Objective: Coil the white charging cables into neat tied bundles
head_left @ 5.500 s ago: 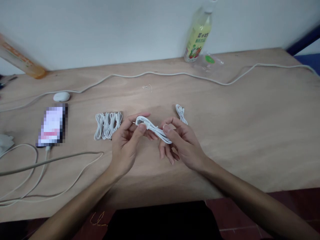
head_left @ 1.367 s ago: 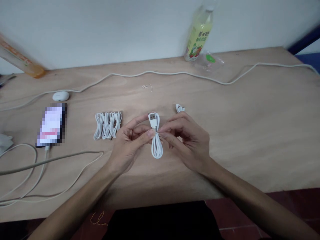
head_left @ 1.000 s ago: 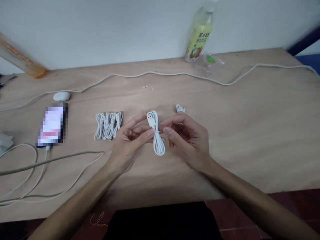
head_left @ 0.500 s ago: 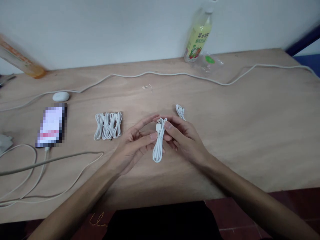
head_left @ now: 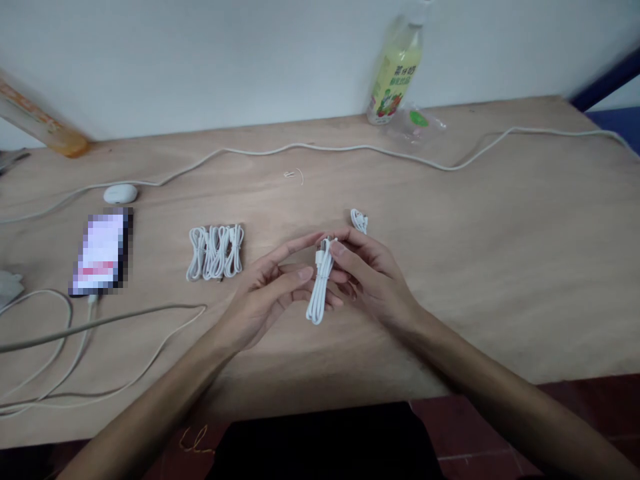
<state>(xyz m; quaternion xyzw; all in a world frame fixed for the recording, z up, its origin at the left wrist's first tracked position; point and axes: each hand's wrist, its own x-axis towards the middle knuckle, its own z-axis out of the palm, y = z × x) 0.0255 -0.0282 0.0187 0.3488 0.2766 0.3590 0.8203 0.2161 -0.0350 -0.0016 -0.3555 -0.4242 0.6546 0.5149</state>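
A white USB cable (head_left: 318, 293), coiled into a bundle and bound round its middle by a thin tie, is held up above the table with its metal plug at the top. My right hand (head_left: 375, 273) pinches the upper end between thumb and fingers. On the other side, my left hand (head_left: 270, 283) curves around the bundle, its index finger at the top end, other fingers behind, and its thumb beside the coil. Several similar white cable bundles (head_left: 216, 252) lie in a row left of my hands. Another white cable bundle (head_left: 359, 220) lies behind my right hand, which partly hides it.
Bits of thin tie (head_left: 290, 175) lie farther back. A long white cord (head_left: 340, 147) crosses the table. At left are a phone (head_left: 103, 250) on a charging cable, a white earbud case (head_left: 121, 194) and an orange bottle (head_left: 70, 143). A yellow-green bottle (head_left: 395, 80) stands by the wall beside clear plastic (head_left: 417, 127).
The cable bundle has turned slightly in my fingers, so its plug now shows more edge-on. My left thumb has eased a little away from it. The other bundles lie where they were.
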